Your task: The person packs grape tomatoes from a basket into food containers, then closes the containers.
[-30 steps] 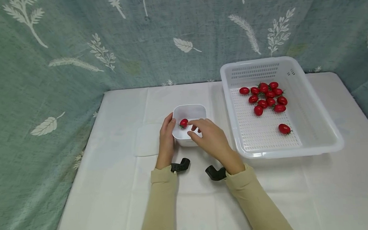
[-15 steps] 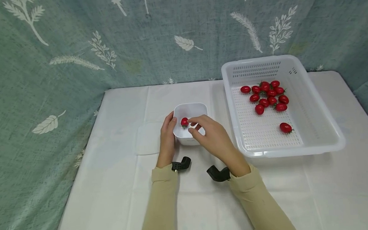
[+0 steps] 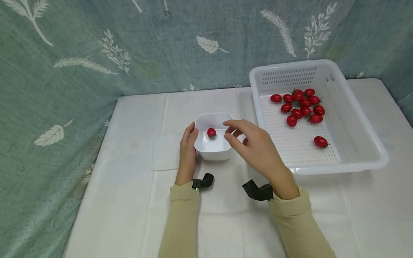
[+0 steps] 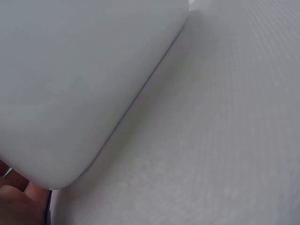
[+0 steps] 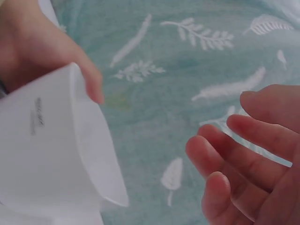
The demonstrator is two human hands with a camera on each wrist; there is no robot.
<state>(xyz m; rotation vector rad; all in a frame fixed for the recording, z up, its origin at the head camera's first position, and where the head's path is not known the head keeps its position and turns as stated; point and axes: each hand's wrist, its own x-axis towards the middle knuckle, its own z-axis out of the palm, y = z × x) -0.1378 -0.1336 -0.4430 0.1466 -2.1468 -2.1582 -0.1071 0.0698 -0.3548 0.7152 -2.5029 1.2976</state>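
Observation:
My left hand (image 3: 187, 154) holds a small white square plastic container (image 3: 215, 156) by its left side, thumb at the rim. The right wrist view shows the container's outer wall (image 5: 42, 140) with small dark print. Inside, a single red cherry tomato (image 3: 211, 133) with a green stem end lies on the bottom. Just off the container's right rim is my right hand (image 3: 258, 146), its fingers loosely bent with nothing between them. In the left wrist view the container wall (image 4: 89, 84) fills much of the picture, and only a bit of the left hand (image 4: 21, 204) shows.
A large white perforated basket (image 3: 331, 169) stands at the right, with several cherry tomatoes (image 3: 306, 111) grouped towards its back and another tomato (image 3: 320, 142) apart nearer the front. A flat white square, lid-like piece (image 3: 166, 155) lies left of the container. A patterned green curtain (image 3: 176, 42) hangs behind the table.
My right hand has let go of the cherry tomato and drawn back rightwards out of the container. The tomato now rests free inside. My left hand keeps its hold.

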